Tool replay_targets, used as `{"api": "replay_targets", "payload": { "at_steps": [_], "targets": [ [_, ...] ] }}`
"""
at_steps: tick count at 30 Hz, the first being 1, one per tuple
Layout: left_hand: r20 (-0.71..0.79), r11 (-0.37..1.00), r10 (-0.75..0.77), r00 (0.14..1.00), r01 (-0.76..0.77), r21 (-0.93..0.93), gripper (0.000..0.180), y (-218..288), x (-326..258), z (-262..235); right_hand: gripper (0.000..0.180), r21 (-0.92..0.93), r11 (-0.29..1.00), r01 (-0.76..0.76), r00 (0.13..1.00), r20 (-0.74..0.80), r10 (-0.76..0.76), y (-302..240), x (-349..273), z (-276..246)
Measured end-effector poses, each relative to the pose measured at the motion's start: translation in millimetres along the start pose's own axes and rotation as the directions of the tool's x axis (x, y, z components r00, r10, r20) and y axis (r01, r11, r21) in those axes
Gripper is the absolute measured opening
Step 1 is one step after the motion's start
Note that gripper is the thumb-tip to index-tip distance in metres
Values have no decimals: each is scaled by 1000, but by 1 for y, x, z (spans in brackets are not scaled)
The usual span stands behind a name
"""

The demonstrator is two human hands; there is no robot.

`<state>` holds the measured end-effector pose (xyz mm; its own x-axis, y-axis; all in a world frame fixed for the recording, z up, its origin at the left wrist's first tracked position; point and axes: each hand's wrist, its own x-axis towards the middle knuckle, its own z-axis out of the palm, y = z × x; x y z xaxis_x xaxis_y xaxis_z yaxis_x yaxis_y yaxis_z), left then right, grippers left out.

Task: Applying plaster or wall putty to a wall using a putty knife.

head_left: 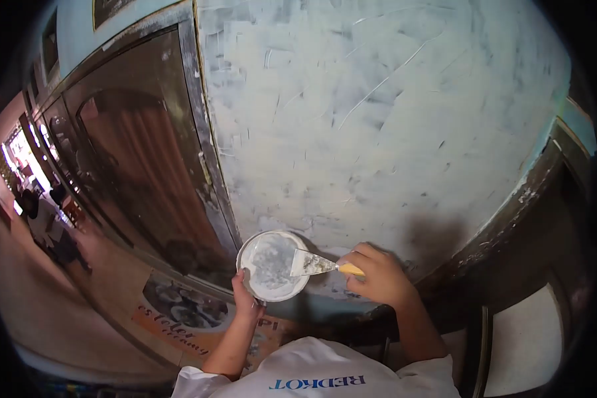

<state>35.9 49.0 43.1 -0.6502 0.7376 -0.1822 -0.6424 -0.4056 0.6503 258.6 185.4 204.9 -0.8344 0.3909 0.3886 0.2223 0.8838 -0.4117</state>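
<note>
My left hand grips a round white tub by its lower left side, thumb up at the rim. Whitish paste coats the inside of the tub. In my right hand is a putty knife with a yellow handle, the fingers closed around it. Its flat blade is smeared with paste and reaches over the tub's right rim. Beyond the tub stands a wall covered in patchy whitish filler with streaks and trowel marks.
Left of the wall is a dark wooden door frame with a reddish-brown curtain behind glass. A printed banner lies low on the left. Farther left, a person is near a bright opening. At the lower right stands a pale panel.
</note>
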Motion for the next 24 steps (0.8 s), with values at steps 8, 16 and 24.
{"api": "replay_targets", "payload": {
  "at_steps": [8,16,24],
  "targets": [
    [90,981,90,992,-104,166,54,-24,-5,0,29,187,980,-69,997,31,64,8,4,57],
    [110,930,224,968,-247,274,53,-34,-5,-3,31,461,882,-98,995,16,102,8,-4,101],
    [-128,998,35,991,-28,52,56,-31,-4,-14,31,378,926,14,965,-247,86,22,-11,104]
  ]
}}
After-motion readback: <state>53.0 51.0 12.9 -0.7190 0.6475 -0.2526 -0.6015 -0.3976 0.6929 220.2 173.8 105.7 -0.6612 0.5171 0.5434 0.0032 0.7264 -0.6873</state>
